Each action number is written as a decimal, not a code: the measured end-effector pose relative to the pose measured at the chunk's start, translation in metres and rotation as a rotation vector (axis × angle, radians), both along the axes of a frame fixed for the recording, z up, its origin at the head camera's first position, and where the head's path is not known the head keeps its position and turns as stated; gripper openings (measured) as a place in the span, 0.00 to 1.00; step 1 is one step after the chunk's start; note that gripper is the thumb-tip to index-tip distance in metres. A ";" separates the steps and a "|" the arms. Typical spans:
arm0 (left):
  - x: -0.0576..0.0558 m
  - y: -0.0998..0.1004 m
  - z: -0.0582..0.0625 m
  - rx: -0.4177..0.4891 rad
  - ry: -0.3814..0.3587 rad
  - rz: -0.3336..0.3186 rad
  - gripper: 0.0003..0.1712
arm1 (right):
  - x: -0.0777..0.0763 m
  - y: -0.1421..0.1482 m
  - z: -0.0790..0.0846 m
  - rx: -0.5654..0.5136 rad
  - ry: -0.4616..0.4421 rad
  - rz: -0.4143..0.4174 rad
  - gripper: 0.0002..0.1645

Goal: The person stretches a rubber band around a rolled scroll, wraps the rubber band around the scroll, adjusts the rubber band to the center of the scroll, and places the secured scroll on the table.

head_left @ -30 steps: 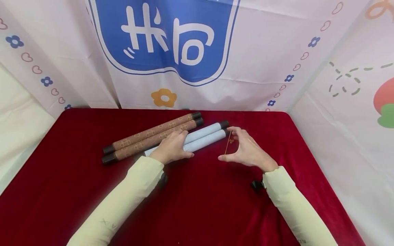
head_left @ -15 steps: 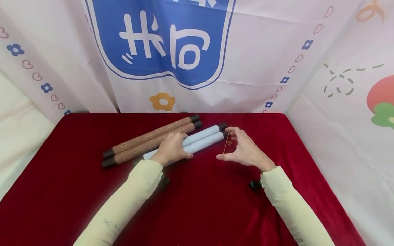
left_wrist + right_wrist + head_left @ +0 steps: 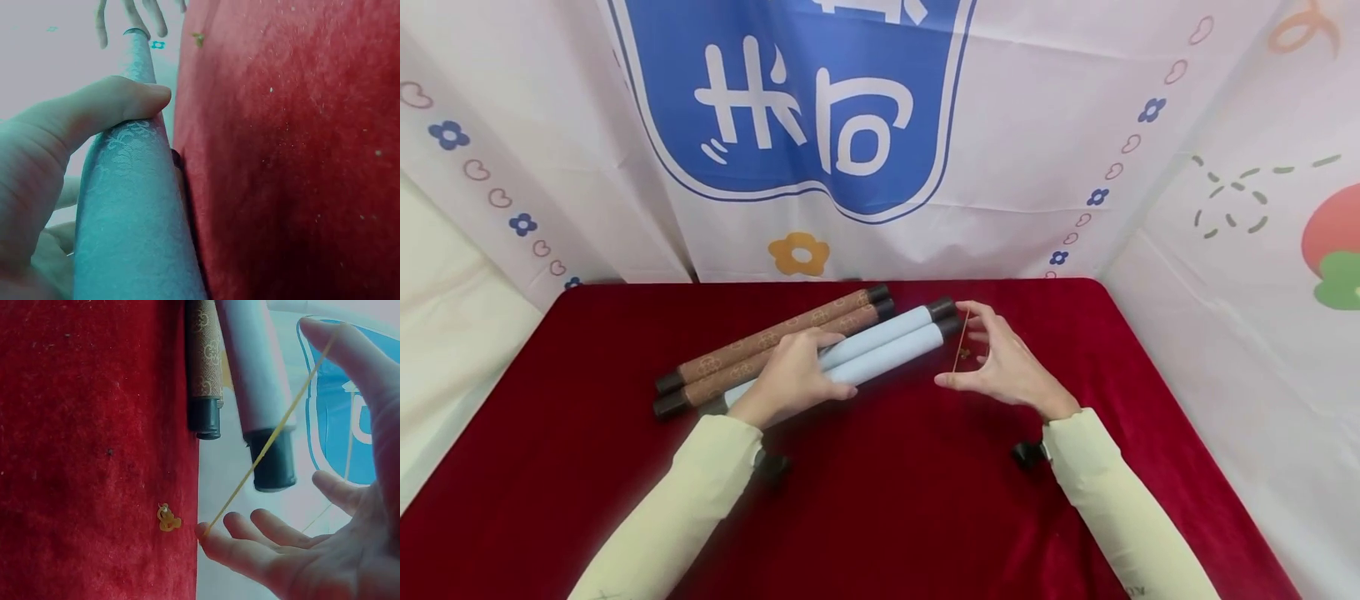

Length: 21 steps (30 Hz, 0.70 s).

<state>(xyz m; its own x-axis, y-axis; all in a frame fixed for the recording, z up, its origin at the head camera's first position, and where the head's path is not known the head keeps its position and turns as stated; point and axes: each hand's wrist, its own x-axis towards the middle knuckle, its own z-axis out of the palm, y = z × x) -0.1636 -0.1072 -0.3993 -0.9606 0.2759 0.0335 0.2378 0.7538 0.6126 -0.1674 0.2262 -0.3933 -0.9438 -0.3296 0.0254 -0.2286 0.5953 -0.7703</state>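
While left hand (image 3: 793, 375) snug round blue rolls (image 3: 887, 347), right hand (image 3: 1017, 368) wide inside a taut yellow band (image 3: 269, 444).

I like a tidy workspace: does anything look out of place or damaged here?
A small yellowish tangle, perhaps rubber bands, lies loose on the red cloth near the right hand, so it looks stray. Pale specks also dot the cloth. I see no damage on the light blue rolls.
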 end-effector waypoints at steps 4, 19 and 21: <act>0.009 -0.006 0.006 0.016 0.021 -0.034 0.46 | -0.003 -0.001 0.001 -0.092 -0.013 0.015 0.64; 0.030 -0.024 0.006 0.018 0.116 -0.193 0.46 | 0.001 -0.017 0.005 -0.152 -0.077 0.130 0.53; 0.031 -0.025 0.007 0.016 0.119 -0.199 0.46 | 0.002 -0.019 0.004 -0.165 -0.088 0.139 0.52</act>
